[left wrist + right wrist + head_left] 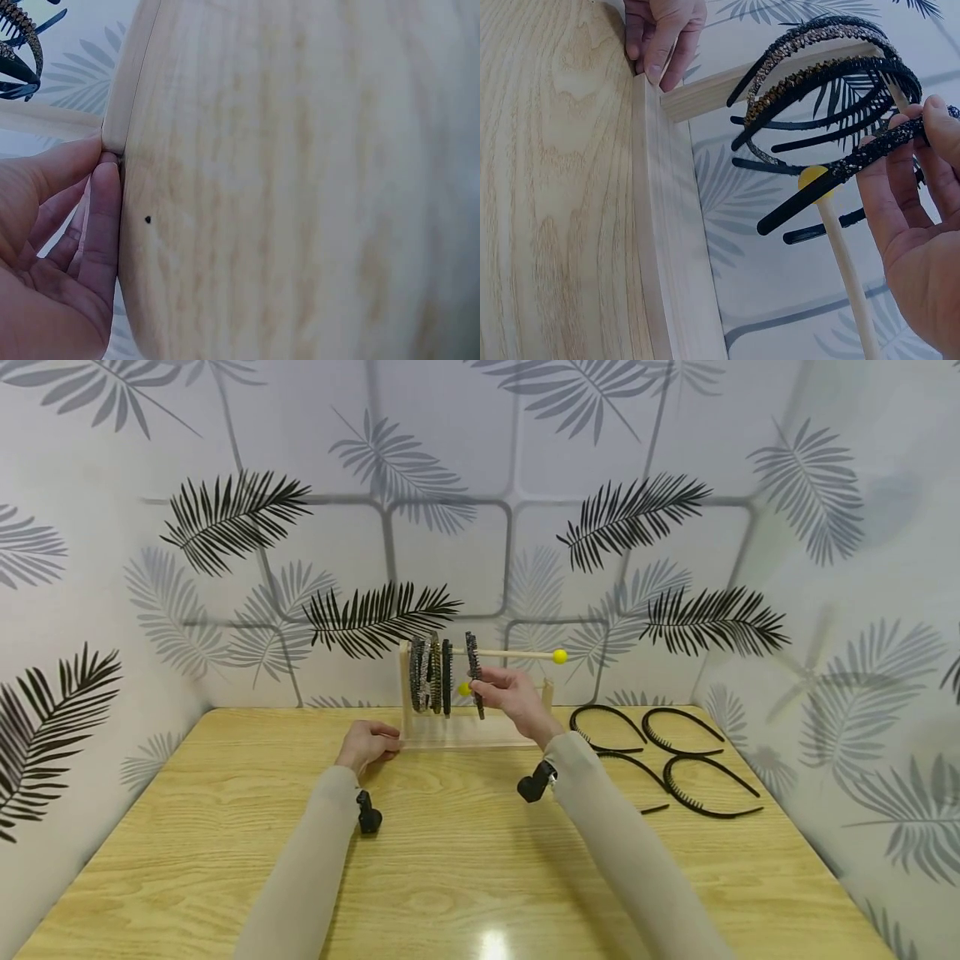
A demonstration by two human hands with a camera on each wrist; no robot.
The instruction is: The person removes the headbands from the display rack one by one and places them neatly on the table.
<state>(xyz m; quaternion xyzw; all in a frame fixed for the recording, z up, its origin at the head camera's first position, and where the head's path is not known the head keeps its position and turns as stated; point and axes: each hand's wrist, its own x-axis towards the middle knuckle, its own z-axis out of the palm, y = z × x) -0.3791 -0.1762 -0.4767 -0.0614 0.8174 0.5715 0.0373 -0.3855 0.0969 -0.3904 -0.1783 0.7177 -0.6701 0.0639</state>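
My right hand [519, 700] pinches a black headband with glittery decoration [889, 142] between thumb and fingers. It is upright at the stand's upper rod [517, 652], apart from several decorated headbands [433, 672] hanging to its left. In the right wrist view, the held headband's black end passes close to a yellow ball [810, 180] on a rod; whether they touch I cannot tell. My left hand [366, 747] holds the front left corner of the wooden stand's base [472, 739], its thumb and fingers against the edge, as the left wrist view shows.
Several plain black headbands with teeth [708, 785] lie on the wooden table [450, 860], right of the stand. The upper rod ends in a yellow ball [560, 657]; another yellow ball [464, 689] shows lower. Behind the table is a wall with leaf patterns [450, 552].
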